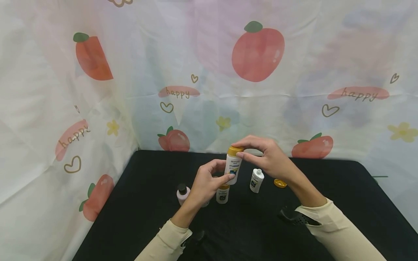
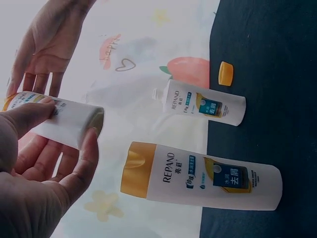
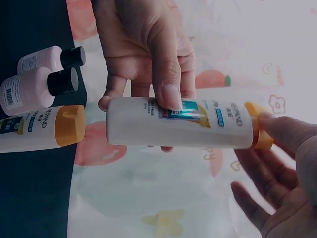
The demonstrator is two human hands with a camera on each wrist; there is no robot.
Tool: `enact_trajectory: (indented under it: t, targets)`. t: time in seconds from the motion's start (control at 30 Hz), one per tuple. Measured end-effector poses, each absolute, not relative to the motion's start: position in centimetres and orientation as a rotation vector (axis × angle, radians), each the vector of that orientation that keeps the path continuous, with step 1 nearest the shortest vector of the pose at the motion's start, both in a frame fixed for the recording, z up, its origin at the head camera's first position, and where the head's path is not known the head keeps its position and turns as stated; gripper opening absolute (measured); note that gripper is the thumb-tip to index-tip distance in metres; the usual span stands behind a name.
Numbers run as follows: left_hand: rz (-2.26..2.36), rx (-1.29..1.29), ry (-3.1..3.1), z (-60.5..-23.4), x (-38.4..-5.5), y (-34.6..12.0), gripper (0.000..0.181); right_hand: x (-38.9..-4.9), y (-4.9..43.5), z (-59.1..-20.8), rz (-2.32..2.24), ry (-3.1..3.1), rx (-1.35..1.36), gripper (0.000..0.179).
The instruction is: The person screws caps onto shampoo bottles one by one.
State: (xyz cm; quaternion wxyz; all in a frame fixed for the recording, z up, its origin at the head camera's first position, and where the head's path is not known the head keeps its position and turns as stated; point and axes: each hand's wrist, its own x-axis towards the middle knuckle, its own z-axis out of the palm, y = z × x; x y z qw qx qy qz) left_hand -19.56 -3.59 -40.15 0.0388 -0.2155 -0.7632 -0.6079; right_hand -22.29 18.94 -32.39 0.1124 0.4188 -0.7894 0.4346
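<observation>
My left hand (image 1: 209, 180) grips the lower body of a white shampoo bottle (image 1: 233, 166), held upright above the table. On its yellow cap (image 1: 234, 150) my right hand (image 1: 264, 156) has its thumb and fingers, pinching the cap at the top. In the right wrist view the held bottle (image 3: 183, 122) shows its label, with the cap seated on the neck. Behind the hands stands a second white bottle (image 1: 257, 180), its bare neck uncovered, and a loose yellow cap (image 1: 280, 183) lies to its right. A third, capped bottle (image 1: 222, 194) stands below the held one.
Two pink bottles with black caps (image 3: 32, 94) stand at the left, one of them (image 1: 183, 194) partly behind the left forearm in the head view. The black table (image 1: 254, 228) ends at a printed fabric backdrop (image 1: 209, 119).
</observation>
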Motion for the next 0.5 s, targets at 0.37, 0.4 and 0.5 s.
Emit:
enact_trajectory:
  t: [0.37,0.4,0.5]
  targets:
    - [-1.837,-0.714,-2.356,-39.23,-19.55,-4.02,0.034,-22.69,19.07,-32.75,1.248,-2.239,1.251,0.041]
    - [-1.836,-0.716,-2.356,-39.18,-19.55,-4.05,0.035,-22.68,19.05,-32.71,1.249,-2.234,1.253,0.041]
    - [-1.825,-0.707,-2.365,-39.16,-19.52,-4.06,0.035,-22.64,18.98,-32.63,1.252,-2.217,1.263,0.042]
